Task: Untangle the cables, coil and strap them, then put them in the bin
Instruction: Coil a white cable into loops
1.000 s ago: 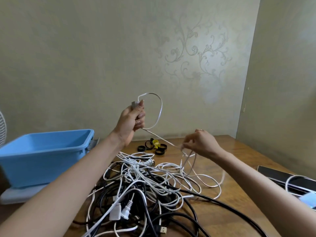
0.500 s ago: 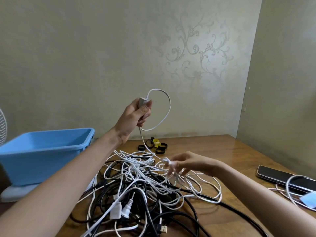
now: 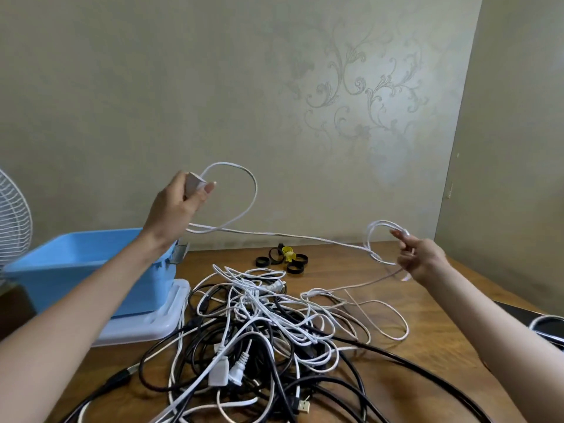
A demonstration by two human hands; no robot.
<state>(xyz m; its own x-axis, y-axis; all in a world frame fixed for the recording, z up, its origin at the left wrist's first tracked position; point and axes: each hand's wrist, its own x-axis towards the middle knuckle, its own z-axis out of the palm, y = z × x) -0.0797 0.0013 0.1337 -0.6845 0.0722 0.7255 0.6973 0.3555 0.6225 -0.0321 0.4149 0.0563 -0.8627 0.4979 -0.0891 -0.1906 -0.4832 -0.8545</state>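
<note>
Head view. Since half a second ago the right hand (image 3: pixel 422 259) has left the tangle and swung out to the right and up; it now pinches a small loop of the white cable (image 3: pixel 293 236) between fingertips, the other fingers loosely curled. The left hand (image 3: pixel 175 206) has stayed raised, closed round the cable's white plug end (image 3: pixel 193 186), with a larger loop arcing off its right side.

Meaning, as I judge it: a length of this cable has been drawn free of the pile and pulled nearly taut, so untangling of one cable is under way; coiling has barely begun and nothing is strapped.

The stretched run lies roughly horizontal, left to right, sloping slightly down toward the right hand, above the table (image 3: pixel 427 355). Its tail drops from the right hand back into the cable tangle (image 3: pixel 259 325).

Velcro strap rings (image 3: pixel 285 259), black and one yellow, sit behind the pile. The blue bin (image 3: pixel 91 267) stands at left, on a white lid (image 3: pixel 155 319).
</note>
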